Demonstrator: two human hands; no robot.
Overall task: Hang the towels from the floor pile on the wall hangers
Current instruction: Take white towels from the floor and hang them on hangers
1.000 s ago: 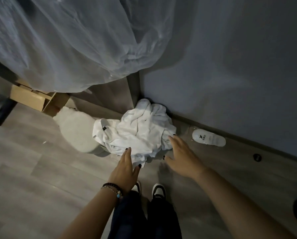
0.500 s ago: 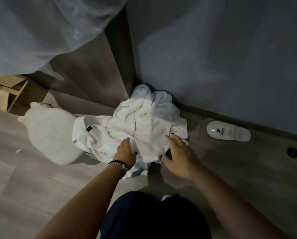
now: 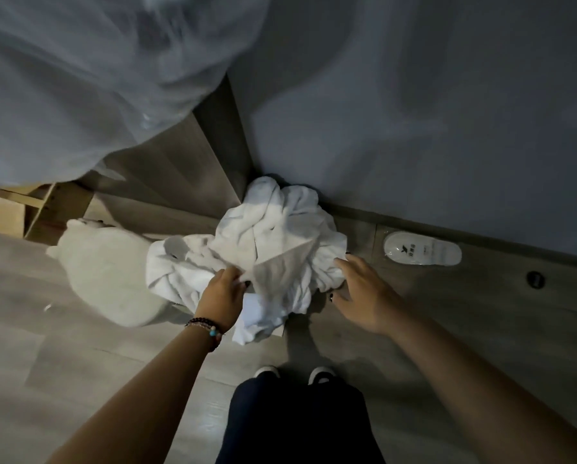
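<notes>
A crumpled pile of white towels point(image 3: 263, 242) lies on the wood floor in the corner where a wooden panel meets the grey wall. My left hand point(image 3: 220, 293), with a bead bracelet on the wrist, grips a fold at the pile's near edge and has drawn a flat stretch of towel point(image 3: 277, 272) taut. My right hand point(image 3: 360, 293) reaches in from the right with fingers extended, its fingertips touching the pile's right edge. No wall hangers are in view.
A white plush toy point(image 3: 109, 272) lies on the floor left of the pile. A packaged white slipper point(image 3: 422, 252) rests by the skirting at right, beside a small dark floor fitting point(image 3: 535, 279). Sheer white fabric point(image 3: 89, 78) hangs above left, over wooden framing point(image 3: 32, 209).
My left hand has closed on a towel fold and lifted it slightly, stretching a flat panel. My right hand slid to the pile's right edge. The view pulled back slightly.
</notes>
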